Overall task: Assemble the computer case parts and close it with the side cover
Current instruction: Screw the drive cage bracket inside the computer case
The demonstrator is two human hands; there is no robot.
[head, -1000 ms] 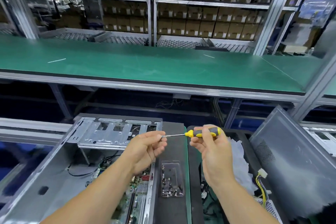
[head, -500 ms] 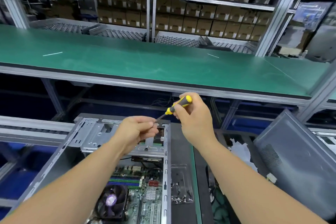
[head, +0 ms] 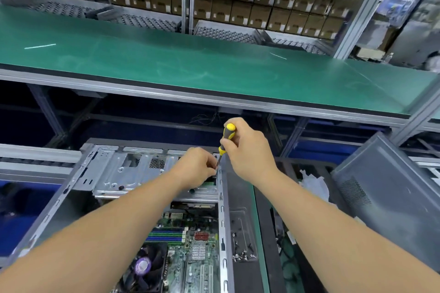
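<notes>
Two hands are in view: the left hand [head: 195, 169] at the centre and the right hand [head: 247, 150] just toward 3 o'clock of it. One yellow-and-black screwdriver [head: 227, 137] stands between them. One open computer case [head: 114, 173] lies at 7 o'clock, holding one motherboard [head: 190, 250] and one cooling fan [head: 142, 266]. One grey side cover [head: 385, 197] leans at 4 o'clock. One clear screw tray [head: 241, 235] sits at 5 o'clock; its loose screws are too small to count. One green bench [head: 190, 64] runs across at 12 o'clock.
</notes>
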